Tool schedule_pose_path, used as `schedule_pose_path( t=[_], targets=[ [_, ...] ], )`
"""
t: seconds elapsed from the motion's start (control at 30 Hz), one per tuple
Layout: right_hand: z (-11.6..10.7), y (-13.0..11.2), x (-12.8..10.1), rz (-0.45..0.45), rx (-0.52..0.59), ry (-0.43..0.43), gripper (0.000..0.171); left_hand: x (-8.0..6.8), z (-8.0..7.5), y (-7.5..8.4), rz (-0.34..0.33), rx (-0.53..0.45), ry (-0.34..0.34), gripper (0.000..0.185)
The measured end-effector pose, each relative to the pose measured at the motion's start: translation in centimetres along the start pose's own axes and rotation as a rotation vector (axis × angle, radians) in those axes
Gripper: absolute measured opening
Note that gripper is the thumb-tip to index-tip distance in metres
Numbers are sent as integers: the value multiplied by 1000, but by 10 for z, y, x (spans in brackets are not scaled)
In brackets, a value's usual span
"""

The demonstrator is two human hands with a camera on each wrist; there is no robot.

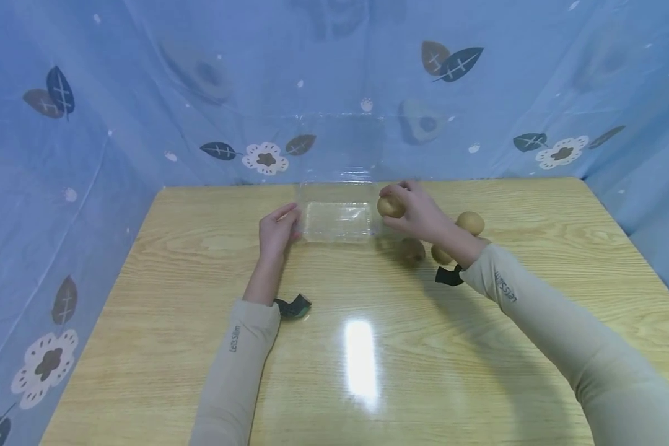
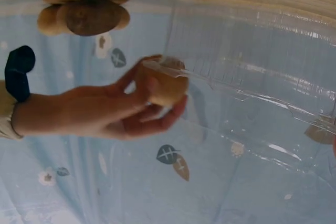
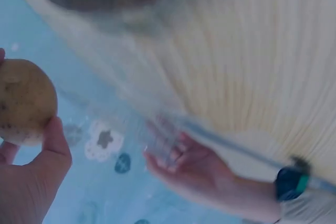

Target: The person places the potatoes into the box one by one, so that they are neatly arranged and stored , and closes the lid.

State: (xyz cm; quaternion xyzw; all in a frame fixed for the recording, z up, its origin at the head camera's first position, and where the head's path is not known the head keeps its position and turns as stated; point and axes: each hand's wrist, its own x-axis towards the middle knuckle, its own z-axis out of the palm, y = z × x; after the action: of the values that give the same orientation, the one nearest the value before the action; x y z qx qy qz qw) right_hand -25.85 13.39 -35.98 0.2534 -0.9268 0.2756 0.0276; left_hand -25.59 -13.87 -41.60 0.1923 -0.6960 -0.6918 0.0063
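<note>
A clear plastic clamshell box [image 1: 337, 222] stands at the far middle of the wooden table [image 1: 368, 347], its lid [image 1: 342, 145] raised upright. My left hand [image 1: 279, 230] rests with straight fingers against the box's left end; the right wrist view shows this left hand [image 3: 191, 167] too. My right hand [image 1: 418, 210] pinches a small brown potato [image 1: 391, 206] just above the box's right edge. The potato [image 2: 164, 85] sits between thumb and fingers of the right hand [image 2: 118, 109], touching the box's rim [image 2: 252, 72]. It is also seen in the right wrist view, potato [image 3: 23, 100].
Three more potatoes lie on the table right of the box: one [image 1: 471, 222] behind my right wrist, a darker one [image 1: 412, 251] and one [image 1: 440, 254] partly hidden under it. Blue flowered sheeting [image 1: 89, 155] walls in the table on three sides.
</note>
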Motion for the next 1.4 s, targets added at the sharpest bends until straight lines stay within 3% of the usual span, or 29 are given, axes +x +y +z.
schedule_pose_path(
  t=[0.3, 0.7, 1.4],
  targets=[
    [17, -28, 32, 5, 62, -29, 46, 0, 3, 0, -4, -44, 12, 32],
    [64, -42, 72, -37, 6, -88, 47, -1, 8, -1, -15, -118, -2, 30],
    [90, -44, 84, -29, 2, -140, 48, -5, 10, 3, -69, -83, -89, 32]
  ],
)
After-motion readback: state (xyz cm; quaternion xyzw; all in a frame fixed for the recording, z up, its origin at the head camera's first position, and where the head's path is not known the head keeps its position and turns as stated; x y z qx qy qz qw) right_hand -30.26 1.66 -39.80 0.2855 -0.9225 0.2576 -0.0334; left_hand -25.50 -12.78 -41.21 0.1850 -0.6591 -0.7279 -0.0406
